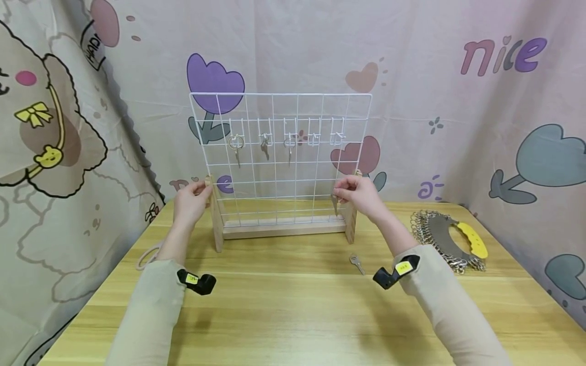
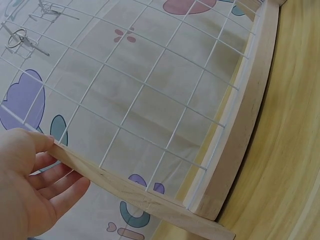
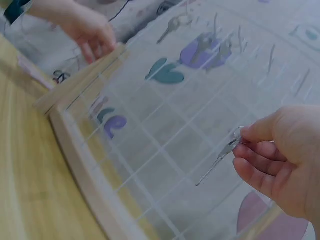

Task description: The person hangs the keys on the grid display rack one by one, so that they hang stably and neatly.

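A white wire grid rack [image 1: 284, 181] with a wooden base stands upright on the table. My left hand [image 1: 191, 202] holds the top of the rack's left wooden post [image 2: 125, 186], thumb on one side and fingers on the other. Near the right post, my right hand [image 1: 361, 195] pinches a key [image 3: 220, 160] by its ring, the blade pointing down in front of the grid. Three keys hang from white hooks on the rack: a left key [image 1: 237, 152], a middle key [image 1: 265, 147] and a right key [image 1: 289, 152].
A loose key [image 1: 356, 264] lies on the table in front of the rack's right end. Farther right is a grey metal key holder with a yellow handle [image 1: 476, 241] and many small rings. A pale loop [image 1: 147, 256] lies by the left forearm. Patterned curtain [image 1: 293, 51] hangs behind.
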Demonstrator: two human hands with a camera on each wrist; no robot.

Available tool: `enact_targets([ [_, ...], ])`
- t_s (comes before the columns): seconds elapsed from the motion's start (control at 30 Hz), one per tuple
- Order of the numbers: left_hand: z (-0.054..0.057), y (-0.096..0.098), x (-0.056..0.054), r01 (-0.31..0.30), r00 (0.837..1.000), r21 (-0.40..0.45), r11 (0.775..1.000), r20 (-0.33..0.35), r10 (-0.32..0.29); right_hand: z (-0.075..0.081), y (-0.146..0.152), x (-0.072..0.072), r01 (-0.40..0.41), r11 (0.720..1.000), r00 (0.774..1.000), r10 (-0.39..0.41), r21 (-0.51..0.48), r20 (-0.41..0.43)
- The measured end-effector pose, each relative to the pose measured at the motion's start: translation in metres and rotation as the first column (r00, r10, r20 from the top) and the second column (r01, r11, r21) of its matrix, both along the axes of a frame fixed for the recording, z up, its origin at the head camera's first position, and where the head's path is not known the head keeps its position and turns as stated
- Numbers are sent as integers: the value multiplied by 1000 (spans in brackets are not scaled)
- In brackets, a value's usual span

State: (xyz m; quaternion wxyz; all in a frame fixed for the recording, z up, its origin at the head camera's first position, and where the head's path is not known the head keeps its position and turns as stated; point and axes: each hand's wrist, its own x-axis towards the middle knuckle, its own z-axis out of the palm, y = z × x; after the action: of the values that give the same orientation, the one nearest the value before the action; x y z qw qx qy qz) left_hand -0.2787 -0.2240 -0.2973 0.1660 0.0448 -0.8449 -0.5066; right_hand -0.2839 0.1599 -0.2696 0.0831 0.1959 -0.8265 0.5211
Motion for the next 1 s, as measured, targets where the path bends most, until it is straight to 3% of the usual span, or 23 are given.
enact_targets([
  [0.27,1,0,0,-2,1000,-7,1000,-3,2,39,-19,0,-42,997,998,38,-58,-58],
  [0.47,0,0,1,-3,1000,-10,1000,3,3,59,-31,-1,-54,989,996,43,-138,-80],
  [0.67,-1,0,1,-2,1000,-1,1000,-7,2,72,-41,-3,-36,962,997,18,-271,-69],
  [1.0,0,0,1,0,1000,0,1000,-7,0,82,-56,-6,-3,912,993,-47,-410,-110],
])
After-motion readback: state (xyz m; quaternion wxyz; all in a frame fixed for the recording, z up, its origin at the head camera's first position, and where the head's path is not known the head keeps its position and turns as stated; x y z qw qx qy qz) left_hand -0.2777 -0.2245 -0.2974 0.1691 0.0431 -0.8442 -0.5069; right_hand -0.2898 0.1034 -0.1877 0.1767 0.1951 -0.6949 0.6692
